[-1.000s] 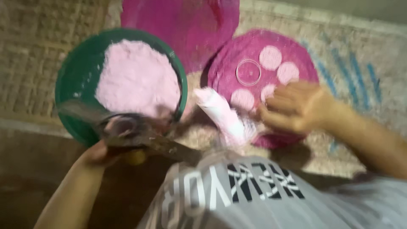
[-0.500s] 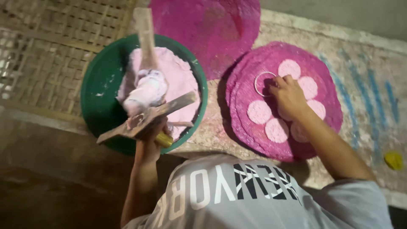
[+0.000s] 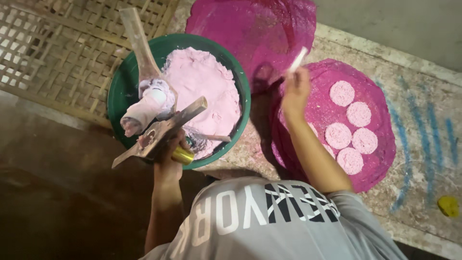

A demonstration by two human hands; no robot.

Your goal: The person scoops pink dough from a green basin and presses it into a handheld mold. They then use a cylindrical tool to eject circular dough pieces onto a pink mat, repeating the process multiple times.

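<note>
The left hand is gripping a press over the bowl; the right hand is pinching a white strip above the discs.

Five pale pink discs lie on one magenta mat. A second magenta mat. One green bowl.

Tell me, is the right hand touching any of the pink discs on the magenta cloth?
Apart. The head view shows the right hand, holding a small white strip, at the cloth's left edge, with bare magenta cloth between it and the nearest pink discs.
</note>
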